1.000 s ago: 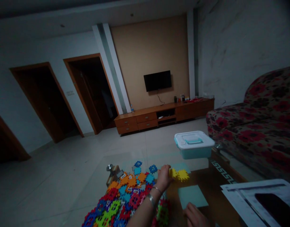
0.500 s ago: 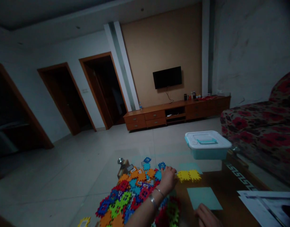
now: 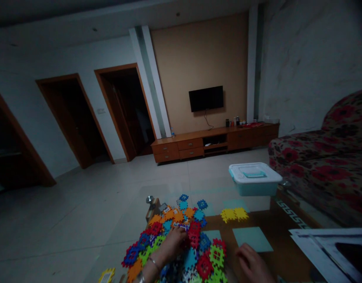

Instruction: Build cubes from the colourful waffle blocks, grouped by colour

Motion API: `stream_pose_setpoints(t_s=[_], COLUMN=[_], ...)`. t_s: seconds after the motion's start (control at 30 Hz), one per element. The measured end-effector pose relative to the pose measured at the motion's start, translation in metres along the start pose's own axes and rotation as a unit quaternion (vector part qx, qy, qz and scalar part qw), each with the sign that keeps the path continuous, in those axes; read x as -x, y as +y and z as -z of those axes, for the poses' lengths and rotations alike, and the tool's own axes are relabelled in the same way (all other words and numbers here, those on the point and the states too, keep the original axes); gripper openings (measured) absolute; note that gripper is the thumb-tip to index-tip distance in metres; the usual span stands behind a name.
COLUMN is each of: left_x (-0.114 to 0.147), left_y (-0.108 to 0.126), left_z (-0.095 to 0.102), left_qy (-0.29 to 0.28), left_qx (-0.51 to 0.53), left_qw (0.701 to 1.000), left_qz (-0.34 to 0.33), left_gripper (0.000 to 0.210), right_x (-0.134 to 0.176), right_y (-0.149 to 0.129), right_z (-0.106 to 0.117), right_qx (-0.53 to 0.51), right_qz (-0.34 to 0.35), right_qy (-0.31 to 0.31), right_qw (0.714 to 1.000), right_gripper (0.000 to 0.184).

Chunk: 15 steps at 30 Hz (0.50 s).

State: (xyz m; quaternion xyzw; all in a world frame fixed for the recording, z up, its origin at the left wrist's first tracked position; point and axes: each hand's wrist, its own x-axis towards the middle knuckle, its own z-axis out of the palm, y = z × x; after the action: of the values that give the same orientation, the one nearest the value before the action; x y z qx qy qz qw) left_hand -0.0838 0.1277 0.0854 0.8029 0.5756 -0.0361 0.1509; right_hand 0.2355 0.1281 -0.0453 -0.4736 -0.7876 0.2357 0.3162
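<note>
My left hand, with bangles on its wrist, reaches into a heap of colourful interlocking plastic pieces. Its fingers curl down among them against a dark red piece; the fingertips are hidden, so what they grip cannot be made out. Just right of it lie red window-pattern pieces. Two yellow pieces lie joined side by side on the glass table, apart from the heap. My right hand rests near the table's front, fingers curled, with nothing visible in them. Beyond it is a pale green square.
A lidded turquoise box stands at the table's far right. Papers with a dark object on them lie at the right. One yellow piece sits at the front left. A floral sofa is beyond the right side.
My left hand has moved left and nearer, from beside the yellow pair into the heap. The yellow pair stays on the table. My right hand has shifted slightly, and the view has turned a little.
</note>
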Motion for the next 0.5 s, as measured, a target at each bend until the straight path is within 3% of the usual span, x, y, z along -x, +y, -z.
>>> stream_pose_setpoints(t_s=[0.07,0.13,0.23,0.3,0.4,0.5], left_x=[0.003,0.008,0.02,0.03,0.046,0.061], left_y=[0.003,0.004,-0.001,-0.006,-0.015,-0.016], left_z=[-0.002,-0.004,-0.009,-0.012,-0.016,-0.013], left_qy=[0.012,0.021,0.032,0.038,0.025,-0.003], left_qx=[-0.008,-0.015,-0.022,-0.029,-0.043,-0.051], left_qw=[1.0,0.999,0.997,0.996,0.993,0.99], left_qz=[0.017,0.034,0.061,0.08,0.111,0.132], left_gripper=[0.021,0.025,0.027,0.027,0.032,0.041], right_x=[-0.011,-0.021,-0.035,-0.04,-0.044,-0.042], right_y=[-0.033,-0.064,-0.092,-0.097,-0.098,-0.104], right_z=[-0.001,-0.005,-0.02,-0.036,-0.06,-0.073], right_qx=[-0.014,-0.003,0.032,0.058,0.105,0.1], right_qz=[0.048,0.104,0.134,0.138,0.133,0.153], right_qy=[-0.056,-0.128,-0.182,-0.191,-0.184,-0.141], right_qw=[0.997,0.986,0.974,0.97,0.968,0.973], right_gripper=[0.033,0.053,0.069,0.057,0.023,0.015])
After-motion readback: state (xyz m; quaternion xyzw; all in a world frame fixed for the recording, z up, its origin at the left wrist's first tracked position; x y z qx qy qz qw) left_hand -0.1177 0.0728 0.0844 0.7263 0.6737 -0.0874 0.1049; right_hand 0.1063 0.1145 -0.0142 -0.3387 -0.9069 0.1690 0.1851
